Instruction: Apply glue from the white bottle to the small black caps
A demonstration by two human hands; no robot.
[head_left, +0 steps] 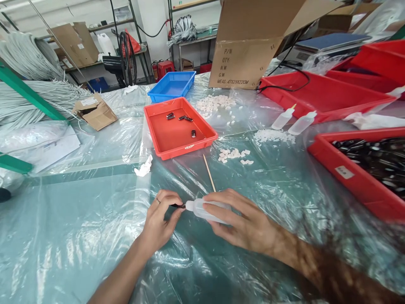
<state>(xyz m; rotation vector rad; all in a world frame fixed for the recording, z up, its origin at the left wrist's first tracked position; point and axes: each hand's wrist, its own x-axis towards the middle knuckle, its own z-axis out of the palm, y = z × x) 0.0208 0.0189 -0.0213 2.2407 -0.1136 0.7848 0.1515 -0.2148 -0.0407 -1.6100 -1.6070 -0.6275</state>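
My left hand (pixel 163 217) pinches a small dark piece (pixel 177 206) between thumb and fingers; most of that piece is hidden. My right hand (pixel 242 217) is wrapped round a translucent white squeeze bottle (pixel 201 207), which lies nearly level. The bottle's tip points left and meets the dark piece, or almost does; I cannot tell if they touch. Just beyond my right hand a thin wooden stick (pixel 209 172) lies on the plastic sheet. Farther off, a red tray (pixel 164 141) holds several small black pieces (pixel 186 118).
Small white pieces lie in a near pile (pixel 233 155) and a far pile (pixel 215 103). Two squeeze bottles (pixel 284 118) stand beside white granules (pixel 274 136). At right is a red bin (pixel 348 177) of dark parts. A blue tray (pixel 172 86) and a cardboard box (pixel 243 59) stand behind.
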